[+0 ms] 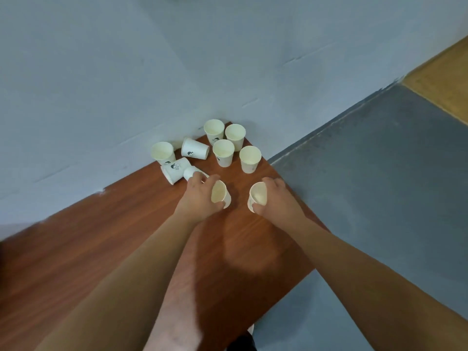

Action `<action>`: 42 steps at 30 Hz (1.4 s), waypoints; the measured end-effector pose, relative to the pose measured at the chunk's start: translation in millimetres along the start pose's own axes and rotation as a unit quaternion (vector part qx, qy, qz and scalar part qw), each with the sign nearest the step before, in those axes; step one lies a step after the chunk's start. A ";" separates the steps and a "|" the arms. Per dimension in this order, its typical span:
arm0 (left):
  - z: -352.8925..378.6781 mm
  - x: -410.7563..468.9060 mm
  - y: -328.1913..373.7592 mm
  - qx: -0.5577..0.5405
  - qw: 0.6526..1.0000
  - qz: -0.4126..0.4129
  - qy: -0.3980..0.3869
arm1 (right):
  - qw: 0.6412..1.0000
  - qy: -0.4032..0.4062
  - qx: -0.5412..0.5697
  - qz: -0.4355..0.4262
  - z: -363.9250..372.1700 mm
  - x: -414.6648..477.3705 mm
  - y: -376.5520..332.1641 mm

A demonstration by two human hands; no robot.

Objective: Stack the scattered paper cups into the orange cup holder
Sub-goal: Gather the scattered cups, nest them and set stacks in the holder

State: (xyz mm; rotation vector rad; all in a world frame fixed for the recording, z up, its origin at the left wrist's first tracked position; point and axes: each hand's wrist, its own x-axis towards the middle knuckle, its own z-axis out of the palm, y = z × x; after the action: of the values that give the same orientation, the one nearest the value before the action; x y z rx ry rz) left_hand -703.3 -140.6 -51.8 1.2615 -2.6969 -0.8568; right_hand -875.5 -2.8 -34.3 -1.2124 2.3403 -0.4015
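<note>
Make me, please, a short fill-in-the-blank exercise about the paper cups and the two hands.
1. The left hand grips ___ white paper cup.
2. The black-printed paper cup near the grey wall lies on its ___.
3. Beyond the right hand, which grips a second cup, ___ upright cups stand clustered on the brown wooden table.

Missing words: one; side; four.

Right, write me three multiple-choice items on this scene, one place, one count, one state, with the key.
1. The tipped white paper cup by the wall lies on: A grey floor; B reddish-brown wooden table; C a hand.
2. Cups held in hands: A none; B one; C two.
3. The left hand is: A flat on the table; B gripping a paper cup; C out of view.
Key: 1B, wood lies under it. 2C, the right hand holds another cup. 3B, the left hand wraps round its cup.
</note>
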 end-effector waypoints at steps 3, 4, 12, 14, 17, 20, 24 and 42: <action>-44.0 -45.9 -43.8 -0.015 0.997 -0.057 0.046 | 0.999 -0.006 0.007 -0.049 7.4 -11.8 -56.5; -57.9 -62.7 -59.4 -0.020 0.995 -0.069 0.062 | 0.998 -0.009 0.011 -0.065 12.4 -15.8 -75.6; -150.4 -213.6 -180.8 -0.055 0.965 -0.199 0.161 | 0.980 -0.064 0.015 -0.188 82.5 -66.0 -247.9; -172.3 -257.7 -213.9 -0.051 0.953 -0.229 0.191 | 0.974 -0.081 0.019 -0.212 105.2 -82.7 -294.3; -202.3 -326.5 -263.6 -0.044 0.934 -0.271 0.230 | 0.962 -0.099 0.034 -0.251 141.6 -110.0 -357.6; -227.3 -387.1 -311.1 -0.040 0.911 -0.309 0.271 | 0.947 -0.114 0.052 -0.296 176.7 -138.9 -411.4; -244.4 -448.0 -365.4 -0.050 0.889 -0.350 0.291 | 0.930 -0.128 0.043 -0.343 221.8 -171.1 -471.5; -240.3 -469.6 -501.0 -0.059 0.885 -0.356 0.292 | 0.903 -0.160 0.006 -0.398 364.1 -192.9 -584.1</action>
State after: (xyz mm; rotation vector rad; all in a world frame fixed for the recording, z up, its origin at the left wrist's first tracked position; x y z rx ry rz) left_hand 22.4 -172.0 -10.5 2.0977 -1.6861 -0.5172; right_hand -185.7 -190.1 -22.4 -2.0268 1.4806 -0.4281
